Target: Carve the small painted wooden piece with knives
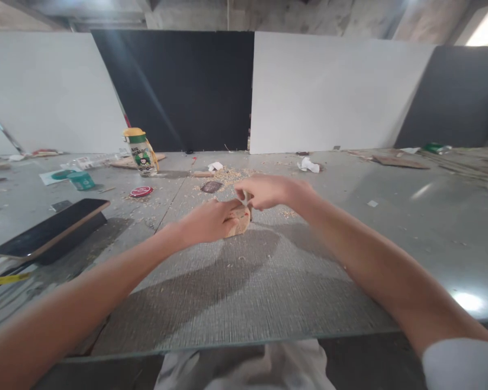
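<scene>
A light brown wooden piece (pixel 239 223) with a small red mark is at the middle of the grey work surface (pixel 228 292). My left hand (pixel 207 220) is closed on its left side, fingers and thumb on the wood. Over its upper right edge, my right hand (pixel 264 192) is pinched around something small and pale, too blurred to name. Pale wood shavings (pixel 231 176) lie scattered just beyond both hands, beside a dark flat oval piece (pixel 211 187).
At the left a phone (pixel 51 227) leans on a dark stand. Behind it are a teal container (pixel 81 180), a red round lid (pixel 141 192) and a yellow-capped bottle (pixel 141 154). Crumpled tissue (pixel 308 165) lies back right, before white and black panels.
</scene>
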Motion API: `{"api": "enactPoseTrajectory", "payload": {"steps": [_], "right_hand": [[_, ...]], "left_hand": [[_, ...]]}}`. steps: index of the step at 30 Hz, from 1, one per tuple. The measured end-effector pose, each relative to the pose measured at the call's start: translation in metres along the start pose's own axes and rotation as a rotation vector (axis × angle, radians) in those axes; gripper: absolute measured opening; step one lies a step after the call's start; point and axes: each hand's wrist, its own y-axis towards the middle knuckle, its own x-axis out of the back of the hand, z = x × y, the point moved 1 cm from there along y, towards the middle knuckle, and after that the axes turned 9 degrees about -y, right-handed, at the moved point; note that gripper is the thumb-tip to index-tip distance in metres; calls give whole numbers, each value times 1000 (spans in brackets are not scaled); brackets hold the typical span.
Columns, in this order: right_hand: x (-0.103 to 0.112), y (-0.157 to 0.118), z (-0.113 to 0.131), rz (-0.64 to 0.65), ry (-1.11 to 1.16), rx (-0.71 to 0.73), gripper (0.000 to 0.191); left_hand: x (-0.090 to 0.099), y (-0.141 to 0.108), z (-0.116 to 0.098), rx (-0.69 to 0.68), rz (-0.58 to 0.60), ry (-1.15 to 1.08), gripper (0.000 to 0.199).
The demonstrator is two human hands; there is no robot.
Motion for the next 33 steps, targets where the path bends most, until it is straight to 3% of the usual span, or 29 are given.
{"api": "enactPoseTrajectory", "payload": {"steps": [3, 9, 14, 18, 22, 25, 28, 31, 33], "right_hand": [[-2, 4, -6, 23, 66, 42, 26], [15, -13, -20, -28, 150, -11, 14], [12, -8, -24, -15, 176, -18, 14], [1, 5, -36, 141, 120, -96, 17], [-7, 13, -51, 203, 64, -190, 17], [-17, 20, -57, 266, 31, -249, 19], [-31, 30, -57, 327, 64, -204, 22], [-36, 37, -58, 298, 88, -165, 23], [-31, 36, -60, 204, 91, -174, 27]], "left_hand": [[-2, 0, 2, 26, -1, 30, 43], [0, 1, 12, 21, 19, -51, 37], [-1, 3, 28, 7, -29, -145, 56], [-7, 14, 52, 36, -152, -394, 64], [-7, 25, 71, 114, -276, -773, 55], [-6, 27, 76, 140, -293, -1110, 53], [-6, 27, 75, 166, -338, -1331, 50], [-6, 26, 72, 262, -363, -1492, 44], [-5, 24, 70, 297, -351, -1552, 40]]}}
